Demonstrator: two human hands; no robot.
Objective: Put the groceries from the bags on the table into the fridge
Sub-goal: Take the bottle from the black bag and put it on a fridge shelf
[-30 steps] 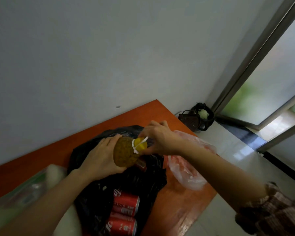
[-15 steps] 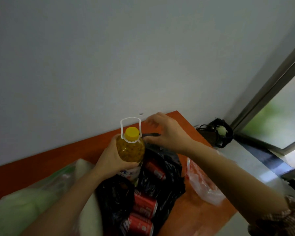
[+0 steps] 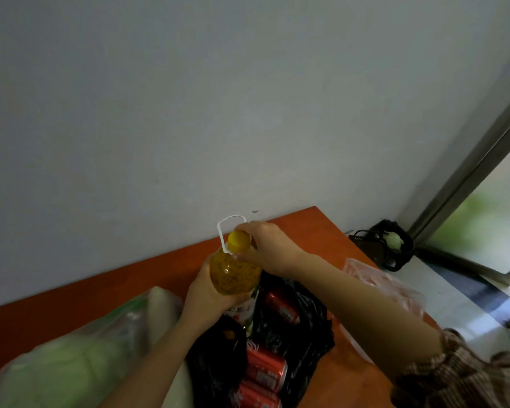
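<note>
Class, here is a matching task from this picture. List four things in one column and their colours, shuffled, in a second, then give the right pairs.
Column A
1. bottle cap
2. cans
3. bag around the cans
4. carry loop

Column B
a. black
b. white
c. yellow
d. red

Pairs: 1-c, 2-d, 3-a, 4-b

Domestic room, likely a home dining corner: orange-brown table (image 3: 100,290) against a bare white wall (image 3: 189,113), black shopping bag (image 3: 304,334) of cola cans (image 3: 265,369), clear bag of greens (image 3: 71,357), glossy tiled floor (image 3: 454,301), metal-framed glass door (image 3: 465,178), small black bin (image 3: 392,245).
</note>
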